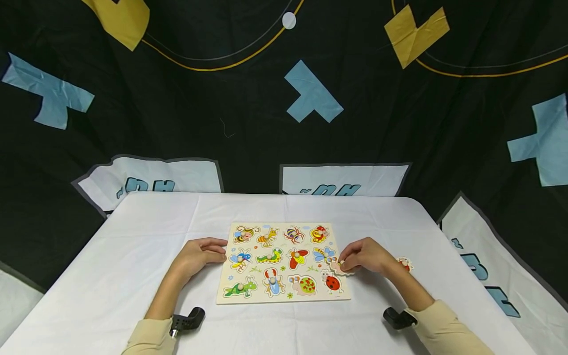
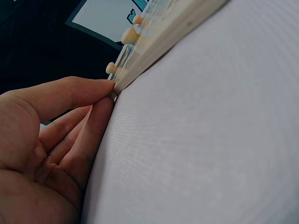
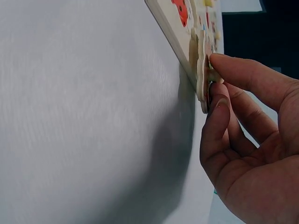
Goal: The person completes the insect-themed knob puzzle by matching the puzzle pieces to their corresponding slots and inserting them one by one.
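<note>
A wooden knob puzzle board (image 1: 284,297) with bright insect pictures lies flat on the table. My left hand (image 1: 197,256) rests at its left edge, and in the left wrist view the fingertips (image 2: 105,88) touch the board's side near a corner. Between thumb and fingers my right hand (image 1: 361,255) pinches the knob of a wavy-edged wooden puzzle piece (image 3: 202,70). The piece is tilted over the board's right edge, close to the blue dragonfly picture (image 1: 324,254) and above the red ladybug (image 1: 331,282). Fingers hide much of its printed face.
Another puzzle piece with red on it (image 1: 405,264) lies on the white tablecloth (image 1: 146,236), partly behind the right forearm. Wooden knobs (image 2: 130,35) stick up from the board. A black curtain (image 1: 248,138) hangs behind the table.
</note>
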Demonstrator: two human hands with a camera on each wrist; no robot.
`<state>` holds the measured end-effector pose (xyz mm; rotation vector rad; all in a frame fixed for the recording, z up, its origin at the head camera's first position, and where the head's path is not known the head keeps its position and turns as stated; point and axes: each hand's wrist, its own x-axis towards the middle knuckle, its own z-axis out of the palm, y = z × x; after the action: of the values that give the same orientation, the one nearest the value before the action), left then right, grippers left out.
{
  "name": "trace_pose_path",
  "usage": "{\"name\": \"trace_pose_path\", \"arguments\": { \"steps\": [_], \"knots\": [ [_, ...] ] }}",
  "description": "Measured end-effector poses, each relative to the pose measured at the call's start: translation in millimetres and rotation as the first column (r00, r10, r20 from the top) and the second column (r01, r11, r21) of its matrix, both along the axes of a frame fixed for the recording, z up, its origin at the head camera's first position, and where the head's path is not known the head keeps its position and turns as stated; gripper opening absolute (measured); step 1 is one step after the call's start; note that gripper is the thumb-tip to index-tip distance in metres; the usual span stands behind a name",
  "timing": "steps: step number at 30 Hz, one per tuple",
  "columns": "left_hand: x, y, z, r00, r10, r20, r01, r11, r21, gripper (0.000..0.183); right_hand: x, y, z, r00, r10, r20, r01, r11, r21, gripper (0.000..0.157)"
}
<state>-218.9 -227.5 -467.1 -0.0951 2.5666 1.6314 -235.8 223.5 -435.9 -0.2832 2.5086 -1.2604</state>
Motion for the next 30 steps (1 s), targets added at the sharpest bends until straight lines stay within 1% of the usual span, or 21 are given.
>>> {"name": "trace_pose_path", "arguments": {
  "steps": [4,13,18,24,30],
  "knots": [
    [-0.3,0.4,1.1,1.0,0.004,0.006,-0.004,1.0,0.009,0.05,2.0,-5.9,1.3,1.0,0.016,0.0,-0.016,1.0,-0.006,0.02],
    [0.9,1.0,1.7,1.0,0.0,-0.007,0.0,1.0,0.016,0.05,4.4,-20.1,4.5,0.998,0.066,-0.004,-0.066,0.998,-0.022,0.019],
    [1.1,1.4,1.0,1.0,0.002,-0.012,-0.002,1.0,-0.001,0.05,5.6,-27.5,3.0,0.995,0.098,-0.01,-0.098,0.994,-0.045,0.019],
    [2.0,1.4,-0.3,1.0,0.009,-0.004,-0.009,1.0,-0.025,0.05,7.8,-37.2,1.3,0.992,0.124,0.013,-0.122,0.99,-0.075,0.018],
    [1.2,0.4,-0.1,1.0,0.008,-0.003,-0.008,1.0,-0.019,0.05,9.4,-48.3,0.7,0.992,0.129,0.016,-0.128,0.991,-0.046,0.017]
  ]
}}
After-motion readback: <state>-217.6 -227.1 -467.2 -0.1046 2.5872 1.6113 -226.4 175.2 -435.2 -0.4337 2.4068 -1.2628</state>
